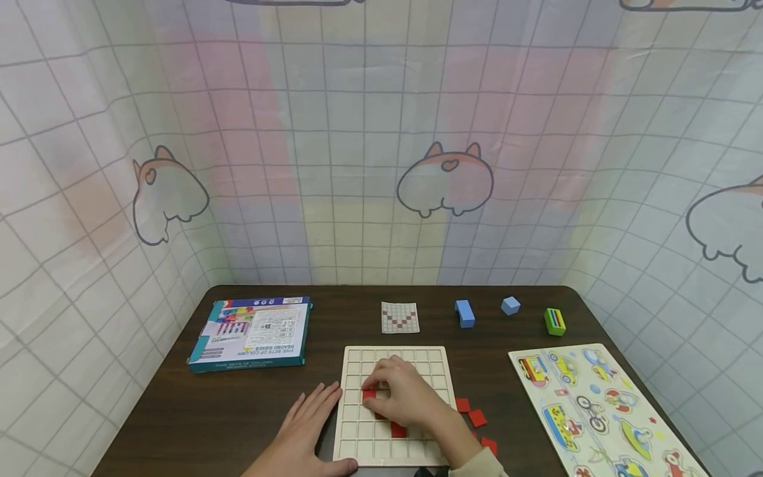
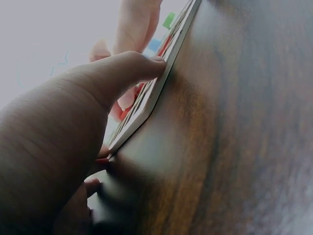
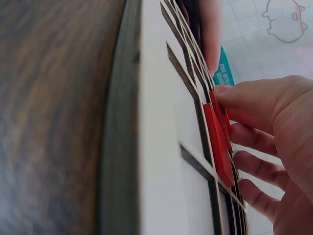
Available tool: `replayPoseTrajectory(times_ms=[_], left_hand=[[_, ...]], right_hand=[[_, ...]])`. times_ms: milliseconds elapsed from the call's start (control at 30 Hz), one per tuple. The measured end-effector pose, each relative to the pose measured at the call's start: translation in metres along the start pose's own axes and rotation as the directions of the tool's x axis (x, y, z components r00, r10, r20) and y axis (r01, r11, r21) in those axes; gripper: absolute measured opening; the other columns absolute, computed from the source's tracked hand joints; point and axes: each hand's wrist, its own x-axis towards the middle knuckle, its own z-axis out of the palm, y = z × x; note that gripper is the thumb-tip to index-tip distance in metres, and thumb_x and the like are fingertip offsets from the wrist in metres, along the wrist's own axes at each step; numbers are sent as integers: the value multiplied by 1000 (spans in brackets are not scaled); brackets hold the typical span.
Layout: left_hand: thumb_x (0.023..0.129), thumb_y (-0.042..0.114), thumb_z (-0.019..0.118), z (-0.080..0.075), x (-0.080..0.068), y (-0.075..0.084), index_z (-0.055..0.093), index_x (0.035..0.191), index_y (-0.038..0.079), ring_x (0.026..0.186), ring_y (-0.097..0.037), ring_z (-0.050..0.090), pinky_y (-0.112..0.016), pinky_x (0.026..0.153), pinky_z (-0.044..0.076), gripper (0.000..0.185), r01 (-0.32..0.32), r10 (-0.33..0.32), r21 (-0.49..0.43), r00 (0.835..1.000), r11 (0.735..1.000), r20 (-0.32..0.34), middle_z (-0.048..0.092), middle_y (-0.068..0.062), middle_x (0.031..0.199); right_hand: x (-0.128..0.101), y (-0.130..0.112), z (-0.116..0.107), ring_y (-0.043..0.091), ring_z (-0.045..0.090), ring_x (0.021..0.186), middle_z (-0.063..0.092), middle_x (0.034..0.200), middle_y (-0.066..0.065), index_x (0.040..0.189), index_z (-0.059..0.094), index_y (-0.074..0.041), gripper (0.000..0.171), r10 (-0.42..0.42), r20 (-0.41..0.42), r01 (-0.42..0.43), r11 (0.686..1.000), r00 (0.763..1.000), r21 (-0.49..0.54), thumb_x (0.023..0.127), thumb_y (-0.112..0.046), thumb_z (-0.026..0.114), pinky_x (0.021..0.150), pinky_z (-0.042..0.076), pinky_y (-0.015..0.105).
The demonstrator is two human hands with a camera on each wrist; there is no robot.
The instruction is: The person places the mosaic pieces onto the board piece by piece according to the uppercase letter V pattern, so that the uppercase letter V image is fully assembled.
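A flat red square tile (image 1: 369, 393) is being pinched by the curled fingers (image 3: 234, 98) of the right hand (image 1: 405, 397) and is being pressed down into a cell of the pale wooden grid board (image 1: 357, 437), which is lying flat on the dark brown wooden table (image 1: 238, 417) right in front of the person. The board is being kept steady by the left hand (image 1: 310, 424), whose fingers are being held straight and flat, with the thumb tip (image 2: 154, 66) touching the board's left edge. Another red tile (image 1: 398, 430) is already sitting in a cell lower down, just under the right hand. A few spare red tiles (image 1: 477, 417) are lying on the table just beside the board's right edge. A small card with a red square pattern (image 1: 400, 317) is being kept behind the board. It looks like the tile-placing step is only getting started, since most cells are being left bare. For the next move, the tile probably needs to be let go once it is sitting flat, and a spare tile needs to be picked up from the right side.
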Motion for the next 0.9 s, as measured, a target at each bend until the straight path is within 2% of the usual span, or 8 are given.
replayPoseTrajectory(times_ms=[367,667,900], left_hand=[[83,82,79,1,0,0,34,176,15,172,-45,22,-79,135,9,122,-9,9,2,1000,1000,-2,32,-8,184],[82,85,79,0,2,1,33,176,16,172,-45,22,-78,136,9,126,10,-10,11,1000,1000,18,32,-9,184],[81,86,79,1,2,0,33,176,16,172,-44,22,-78,135,10,126,8,-8,6,1000,1000,14,32,-8,184]], right_hand=[[0,2,2,4,55,102,73,108,-16,115,88,-27,18,11,-4,-10,999,1000,32,97,-28,88,95,50,32],[-1,-1,1,5,55,104,73,109,-15,115,88,-26,18,24,0,-24,998,1000,52,98,-28,88,97,50,36],[-6,-1,-5,11,56,100,75,106,-10,115,87,-22,17,2,-13,-1,998,1000,68,98,-22,85,91,50,30]])
